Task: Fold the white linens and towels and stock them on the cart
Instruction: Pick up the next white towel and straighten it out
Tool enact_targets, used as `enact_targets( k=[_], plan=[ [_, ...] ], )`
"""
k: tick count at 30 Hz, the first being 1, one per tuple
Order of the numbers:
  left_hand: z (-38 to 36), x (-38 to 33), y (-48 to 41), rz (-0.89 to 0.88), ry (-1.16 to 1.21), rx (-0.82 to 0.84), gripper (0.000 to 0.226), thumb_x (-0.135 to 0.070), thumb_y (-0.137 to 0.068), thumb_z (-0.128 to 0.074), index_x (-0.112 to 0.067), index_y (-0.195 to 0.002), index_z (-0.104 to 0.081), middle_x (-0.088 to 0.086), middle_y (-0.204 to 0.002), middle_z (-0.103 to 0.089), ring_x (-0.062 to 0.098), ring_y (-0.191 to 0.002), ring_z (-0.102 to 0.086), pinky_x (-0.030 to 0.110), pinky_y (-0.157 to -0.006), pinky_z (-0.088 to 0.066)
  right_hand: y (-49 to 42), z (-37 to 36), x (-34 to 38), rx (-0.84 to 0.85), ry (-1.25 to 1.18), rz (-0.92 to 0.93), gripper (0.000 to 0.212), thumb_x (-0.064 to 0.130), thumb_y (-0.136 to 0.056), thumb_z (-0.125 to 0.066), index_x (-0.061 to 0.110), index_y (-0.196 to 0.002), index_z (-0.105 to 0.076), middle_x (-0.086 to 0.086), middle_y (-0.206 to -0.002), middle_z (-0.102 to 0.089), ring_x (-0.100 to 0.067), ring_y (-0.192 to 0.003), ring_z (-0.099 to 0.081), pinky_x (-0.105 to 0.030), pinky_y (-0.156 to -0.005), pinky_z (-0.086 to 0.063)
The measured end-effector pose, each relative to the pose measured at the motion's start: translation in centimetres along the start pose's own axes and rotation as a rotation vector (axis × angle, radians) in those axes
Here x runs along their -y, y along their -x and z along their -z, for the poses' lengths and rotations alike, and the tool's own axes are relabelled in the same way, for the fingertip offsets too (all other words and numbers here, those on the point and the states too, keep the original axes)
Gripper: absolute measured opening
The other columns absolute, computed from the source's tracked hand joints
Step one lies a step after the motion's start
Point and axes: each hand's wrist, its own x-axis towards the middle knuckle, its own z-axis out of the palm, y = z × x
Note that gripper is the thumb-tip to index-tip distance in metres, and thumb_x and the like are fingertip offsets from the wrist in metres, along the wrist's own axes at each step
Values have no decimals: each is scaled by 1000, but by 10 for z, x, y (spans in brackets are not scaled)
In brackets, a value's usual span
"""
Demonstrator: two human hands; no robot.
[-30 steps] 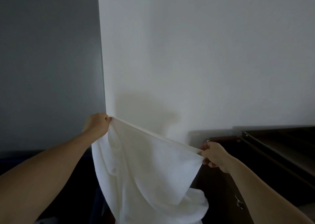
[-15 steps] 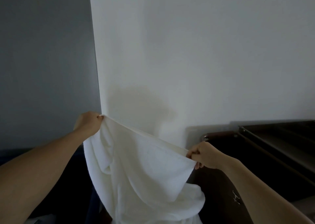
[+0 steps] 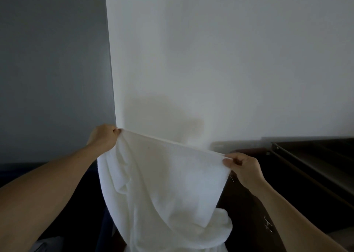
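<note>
A white towel (image 3: 164, 190) hangs in front of me, stretched by its top hem between both hands. My left hand (image 3: 102, 137) pinches the upper left corner, held higher. My right hand (image 3: 243, 167) pinches the upper right corner, lower and closer to me. The hem runs taut and slants down to the right. The towel's lower part bunches in loose folds and drops out of view at the bottom. The dark cart (image 3: 298, 175) stands at the right, its top edge just behind my right hand.
A white wall (image 3: 229, 60) fills the view ahead, with a grey wall (image 3: 51, 69) at the left meeting it at a corner. Dark furniture lies low at the left. A small metal fitting (image 3: 268, 226) shows on the cart's side.
Both hands keep their pinch on the towel's corners. My right hand has shifted slightly left and the towel's hem stays taut; the view has tilted a little.
</note>
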Motion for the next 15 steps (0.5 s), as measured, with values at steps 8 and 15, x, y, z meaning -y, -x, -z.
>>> enact_targets(
  k=[8, 15],
  plan=[
    [-6, 0, -2, 31, 88, 32, 45, -29, -101, -50, -6, -63, -51, 12, -61, -51, 29, -59, -49, 36, -60, -40, -8, 9, 7, -45, -94, -153, 17, 14, -85, -77, 10, -99, -71, -6, -86, -75, -29, -84, -71, -45, -81, -60],
    [-10, -27, -1, 305, 546, 97, 29, -8, -95, -50, 15, -109, -58, 37, -112, -57, 44, -97, -59, 39, -76, -43, -11, 9, 33, -208, -360, -379, 10, -1, -75, -79, -1, -77, -69, -17, -75, -69, -28, -62, -64, -43, -70, -60]
  ],
)
